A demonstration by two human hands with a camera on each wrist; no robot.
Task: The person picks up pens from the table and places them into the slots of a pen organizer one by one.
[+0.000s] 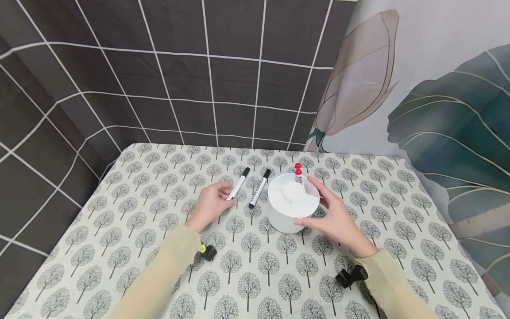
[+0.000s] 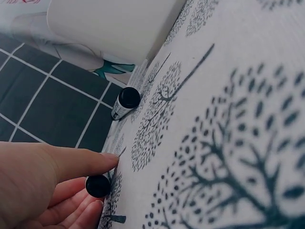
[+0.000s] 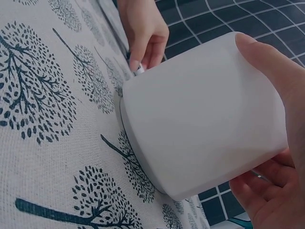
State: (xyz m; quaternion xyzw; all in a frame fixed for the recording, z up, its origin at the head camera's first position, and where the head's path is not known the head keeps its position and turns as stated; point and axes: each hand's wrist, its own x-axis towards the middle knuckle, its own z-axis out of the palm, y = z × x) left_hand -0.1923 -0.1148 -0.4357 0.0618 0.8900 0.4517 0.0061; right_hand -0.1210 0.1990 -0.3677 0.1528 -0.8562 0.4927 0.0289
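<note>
We've the leftmost slim white black-capped marker (image 1: 239,183) pinched in our left hand (image 1: 211,201); right hand (image 1: 336,218) grips the round white plastic-looking organizer (image 1: 284,218) beyond the second white black-capped marker (image 1: 260,189). Likely pickup step; next calls for a clean lift.

White container (image 2: 109,28) partly outside left-wrist view

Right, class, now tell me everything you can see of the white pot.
The white pot is round, smooth and plastic-looking, open on top, with a round centre section and dividers around it. It appears to stand upright on the patterned tablecloth, right of two black-capped pens. Two red-capped pens stand in its far section. The right hand holds its right side, thumb at the near wall, fingers farther back.
</note>
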